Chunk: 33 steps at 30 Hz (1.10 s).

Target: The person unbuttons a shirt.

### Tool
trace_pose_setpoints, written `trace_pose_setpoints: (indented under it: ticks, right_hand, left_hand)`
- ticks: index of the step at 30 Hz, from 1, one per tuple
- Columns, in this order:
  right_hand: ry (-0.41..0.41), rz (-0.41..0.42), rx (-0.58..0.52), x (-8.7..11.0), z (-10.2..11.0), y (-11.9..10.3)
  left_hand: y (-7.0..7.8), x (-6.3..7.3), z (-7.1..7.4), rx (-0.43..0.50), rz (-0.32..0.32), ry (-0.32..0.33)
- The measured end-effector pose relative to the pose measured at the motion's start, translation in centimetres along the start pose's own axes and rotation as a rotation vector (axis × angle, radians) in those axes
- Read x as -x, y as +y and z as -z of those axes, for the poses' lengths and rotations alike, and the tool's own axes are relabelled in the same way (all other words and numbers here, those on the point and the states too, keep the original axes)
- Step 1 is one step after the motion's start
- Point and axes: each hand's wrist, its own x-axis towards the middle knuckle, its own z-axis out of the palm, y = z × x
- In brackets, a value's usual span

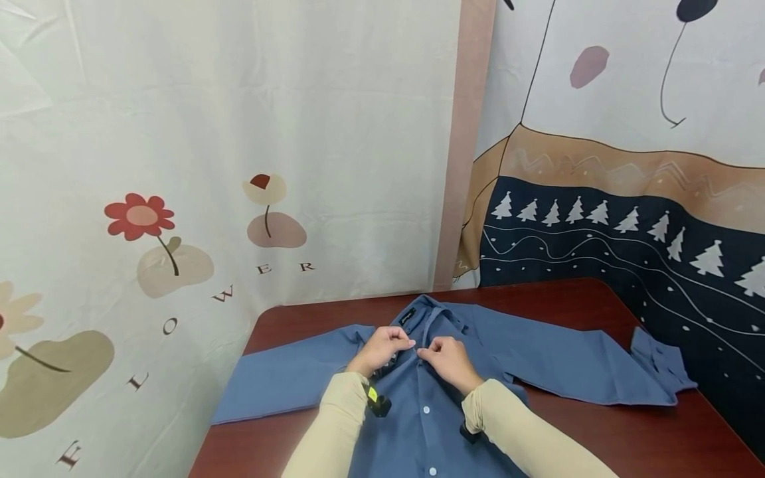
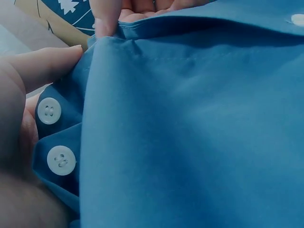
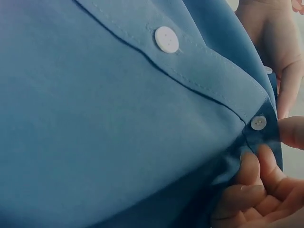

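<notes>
A blue button-up shirt lies front up, its collar at the far side and both sleeves spread out. My left hand pinches one front edge just below the collar. Opposite it, my right hand pinches the other edge of the front, fingertips close to the left ones. In the right wrist view, a small white button sits between the fingertips of both hands, with a larger-looking button farther along the placket. Two more white buttons, an upper button and a lower button, show beside my left fingers.
Under the shirt is a reddish-brown table. Its far edge meets a pale curtain printed with flowers and letters. A dark tree-patterned cloth hangs at the right. The right cuff is folded near the table's right edge.
</notes>
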Motion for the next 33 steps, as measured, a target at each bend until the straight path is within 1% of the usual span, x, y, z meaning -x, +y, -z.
trace_pose_setpoints:
  ticks: [4,6,9,13,17,21,23,25,28,33]
  right_hand:
    - [-0.058,-0.038,-0.045,-0.06,-0.07,0.12]
    - [-0.074,-0.051,-0.068,-0.15,-0.15,0.2]
    - [-0.085,-0.067,-0.105,-0.27,-0.32,0.39]
    - [-0.08,-0.092,-0.158,-0.36,-0.47,0.66]
    - [-0.058,-0.105,-0.184,-0.33,-0.44,0.62]
    - [-0.052,-0.098,-0.191,-0.24,-0.43,0.43]
    - [-0.052,-0.098,-0.197,-0.22,-0.47,0.4]
    - [-0.051,-0.097,-0.208,-0.17,-0.53,0.4]
    - [-0.045,-0.103,-0.234,-0.1,-0.62,0.49]
    - [-0.043,-0.115,-0.296,0.05,-0.81,0.67]
  left_hand:
    - [0.03,-0.01,-0.04,0.019,0.004,0.01]
    - [0.06,0.02,-0.08,0.032,0.011,0.013]
    - [0.06,0.05,-0.13,0.035,0.02,0.02]
    - [0.01,0.11,-0.17,0.01,0.032,0.022]
    - [0.01,0.15,-0.11,-0.025,0.079,-0.013]
    - [-0.04,0.21,-0.14,-0.063,0.129,-0.09]
    - [-0.05,0.27,-0.21,-0.073,0.142,-0.124]
    - [-0.01,0.33,-0.28,-0.076,0.142,-0.143]
    - [-0.07,0.34,-0.4,-0.078,0.13,-0.146]
    - [-0.36,0.36,-0.64,-0.087,0.113,-0.118]
